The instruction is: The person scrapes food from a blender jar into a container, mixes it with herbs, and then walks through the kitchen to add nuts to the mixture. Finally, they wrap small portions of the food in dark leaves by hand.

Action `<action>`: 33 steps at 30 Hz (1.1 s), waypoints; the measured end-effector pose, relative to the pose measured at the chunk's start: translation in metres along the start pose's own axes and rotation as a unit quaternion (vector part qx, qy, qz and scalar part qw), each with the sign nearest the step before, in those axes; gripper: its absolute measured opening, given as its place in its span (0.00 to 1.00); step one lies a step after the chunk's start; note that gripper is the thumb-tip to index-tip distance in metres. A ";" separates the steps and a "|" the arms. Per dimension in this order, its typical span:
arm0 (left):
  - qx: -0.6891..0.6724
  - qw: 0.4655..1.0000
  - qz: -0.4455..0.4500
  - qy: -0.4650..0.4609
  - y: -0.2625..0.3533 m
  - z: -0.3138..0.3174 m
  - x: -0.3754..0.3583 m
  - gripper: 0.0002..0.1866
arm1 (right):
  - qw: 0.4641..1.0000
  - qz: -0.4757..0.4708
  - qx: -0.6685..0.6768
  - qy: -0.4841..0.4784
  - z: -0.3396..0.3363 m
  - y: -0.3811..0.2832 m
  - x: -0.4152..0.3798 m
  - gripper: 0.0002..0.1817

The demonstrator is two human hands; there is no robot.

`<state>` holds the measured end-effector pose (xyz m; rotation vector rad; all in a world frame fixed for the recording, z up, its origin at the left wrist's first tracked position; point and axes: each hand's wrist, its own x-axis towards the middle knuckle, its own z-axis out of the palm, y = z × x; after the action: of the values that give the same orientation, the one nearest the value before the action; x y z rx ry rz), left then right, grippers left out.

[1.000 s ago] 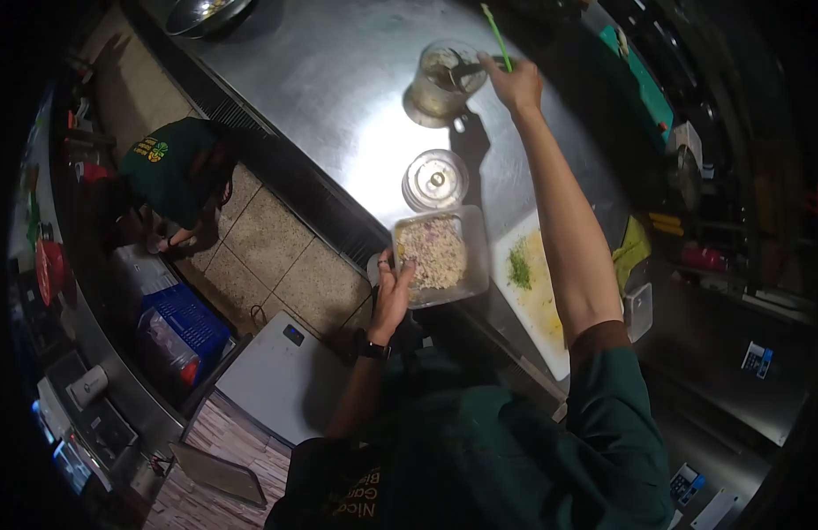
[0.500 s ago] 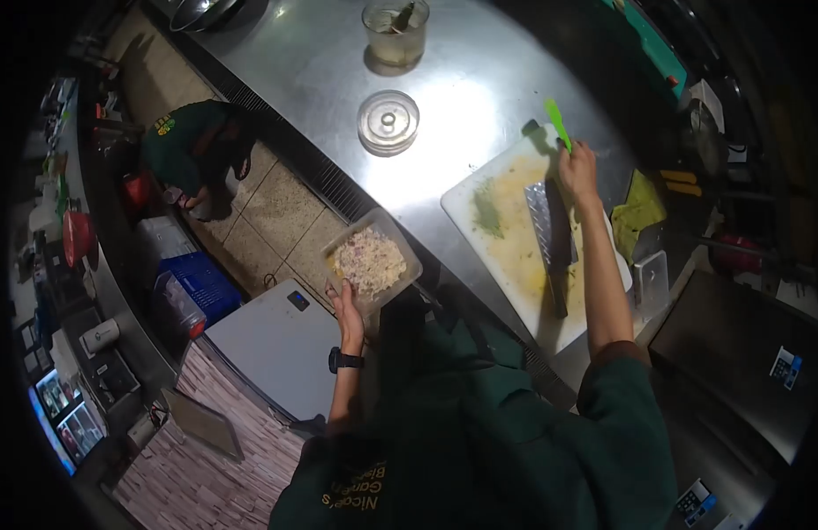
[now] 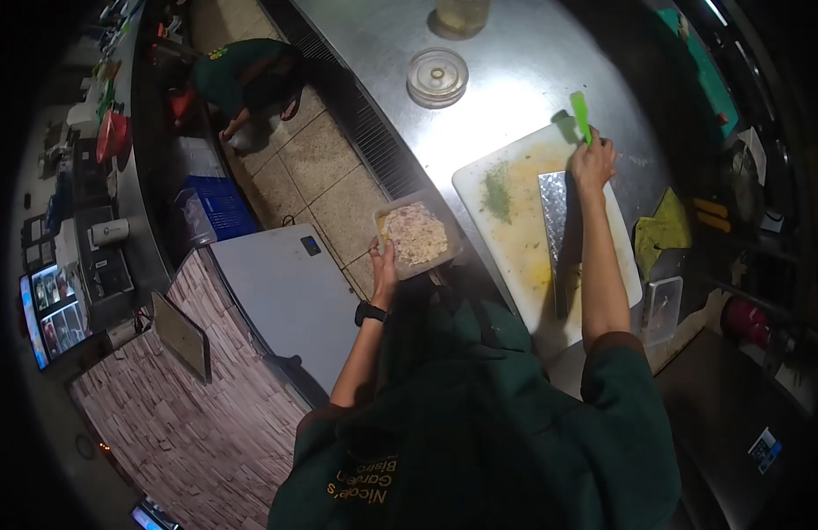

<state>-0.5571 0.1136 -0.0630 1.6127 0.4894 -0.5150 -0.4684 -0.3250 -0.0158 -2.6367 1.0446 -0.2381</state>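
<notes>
My left hand point(image 3: 384, 272) grips the near left side of a clear plastic container point(image 3: 437, 267), which is filled with a pale, chopped mixture point(image 3: 415, 234). It is held up beside the counter's edge. In my right hand point(image 3: 594, 164) is a bright green spatula point(image 3: 579, 109), its blade pointing away from me over the far corner of the cutting board. Under that hand lies the white cutting board point(image 3: 504, 256), stained yellow, with a patch of green herb bits point(image 3: 496, 193). A wide-bladed knife point(image 3: 554, 208) rests on the board, left of my right forearm.
On the steel counter point(image 3: 382, 53) stand a round glass lid point(image 3: 437, 78) and a jar point(image 3: 463, 16). A yellow-green cloth point(image 3: 663, 231) and a clear lid point(image 3: 662, 311) lie right of the board. Across the floor gap, a person point(image 3: 250, 79) bends low near a blue crate point(image 3: 216, 208).
My view has shifted. The container has come closer to the cutting board, still in my left hand. My right hand keeps hold of the spatula near the board's far corner.
</notes>
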 end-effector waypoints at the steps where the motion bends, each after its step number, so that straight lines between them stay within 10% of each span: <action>1: 0.000 1.000 0.001 0.001 -0.001 0.003 -0.003 0.33 | 1.000 0.003 -0.015 -0.015 -0.002 -0.009 -0.006 0.23; 14: -0.107 0.993 0.012 -0.056 -0.081 0.013 -0.018 0.31 | 0.976 -0.164 0.137 0.025 -0.066 -0.033 -0.053 0.25; 17: -0.100 0.994 0.026 -0.038 -0.086 0.012 -0.025 0.31 | 0.952 -0.019 0.187 -0.240 -0.120 -0.066 -0.113 0.28; 18: -0.123 0.992 -0.004 -0.039 -0.073 0.014 -0.033 0.31 | 0.955 -0.168 0.185 -0.156 -0.096 -0.044 -0.133 0.32; 21: -0.157 0.986 -0.024 -0.045 -0.068 0.019 -0.036 0.30 | 0.936 -0.164 0.148 -0.273 -0.105 -0.049 -0.156 0.31; 33: -0.157 0.986 0.000 -0.053 -0.074 0.033 -0.034 0.28 | 0.941 -0.262 0.141 -0.162 -0.059 -0.050 -0.124 0.13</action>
<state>-0.6297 0.0872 -0.1054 1.2780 0.4650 -0.4942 -0.5415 -0.2169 0.0504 -2.5155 0.1754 -0.0505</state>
